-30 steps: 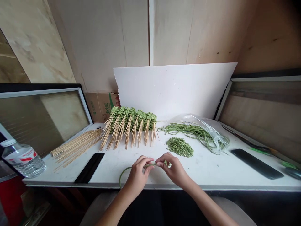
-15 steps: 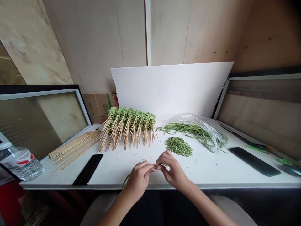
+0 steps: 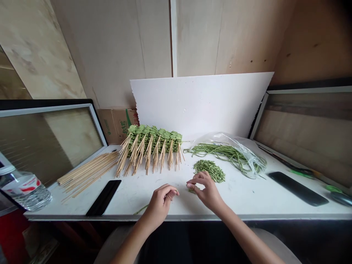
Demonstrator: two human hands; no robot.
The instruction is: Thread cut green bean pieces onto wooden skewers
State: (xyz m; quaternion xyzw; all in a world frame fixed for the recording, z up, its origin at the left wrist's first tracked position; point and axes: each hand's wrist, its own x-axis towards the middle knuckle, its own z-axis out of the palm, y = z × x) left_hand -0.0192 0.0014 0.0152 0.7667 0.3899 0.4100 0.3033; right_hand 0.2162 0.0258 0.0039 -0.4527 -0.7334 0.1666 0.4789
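Green bean point(image 3: 141, 209) pokes from the left hand point(image 3: 160, 203) curled round it, near the front of the bench point(image 3: 236, 201); probably light, bendy, easily snapped, best pinched near its end. Right hand point(image 3: 206, 189) grips bean pieces point(image 3: 191, 190).

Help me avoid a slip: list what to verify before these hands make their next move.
1. Left hand has the green stem: ok, it sticks out on the hand's left side.
2. Right hand grips a green piece firmly: cannot tell; green shows below the fingertips.
3. Pile of short pieces near the right hand: ok, just beyond it.
4. Phone clear of the left hand: ok, apart.
5. Long beans all inside the clear bag: not ok, many lie outside.
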